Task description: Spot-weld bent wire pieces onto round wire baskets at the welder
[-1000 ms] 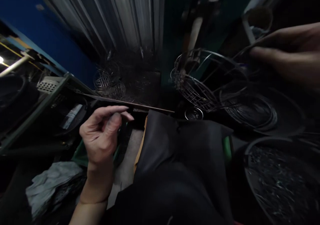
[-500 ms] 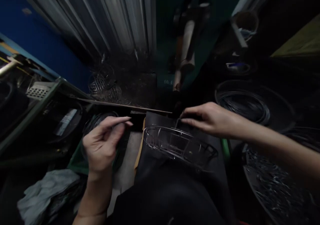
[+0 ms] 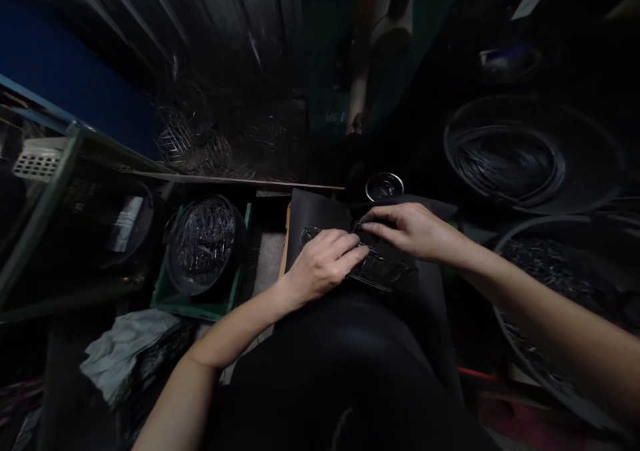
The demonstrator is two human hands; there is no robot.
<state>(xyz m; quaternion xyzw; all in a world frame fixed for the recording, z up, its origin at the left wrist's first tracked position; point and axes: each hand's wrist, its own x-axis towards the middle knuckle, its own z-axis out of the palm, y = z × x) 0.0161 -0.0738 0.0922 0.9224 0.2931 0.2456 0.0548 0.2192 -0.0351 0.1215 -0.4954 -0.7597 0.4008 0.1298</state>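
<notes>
— Both hands have closed in since half a second ago: the left hand (image 3: 324, 264), which hung free by the green crate, now lies on the shiny wire basket frame (image 3: 373, 269), and the frame has sunk lower onto the lap.

— How is it held?

— It rests on the black apron-covered lap (image 3: 350, 344). Left fingers curl down over its near rim; the right hand (image 3: 411, 229) pinches the far edge between thumb and fingertips. Both are gripping it, neither spread wide.

— How far along is the work?

— Judging by the posture, the frame is only just seated and being steadied; any bending or fitting looks barely begun. Too dark to tell whether a loose wire is in the fingers.

— And beyond?

— To the left, a round wire piece sits in a green plastic crate (image 3: 200, 301). Farther back there's a small round metal cup (image 3: 384, 185), dark coils of wire in a big tub (image 3: 505, 157), and finished wire baskets (image 3: 193, 141) against the corrugated wall.
</notes>
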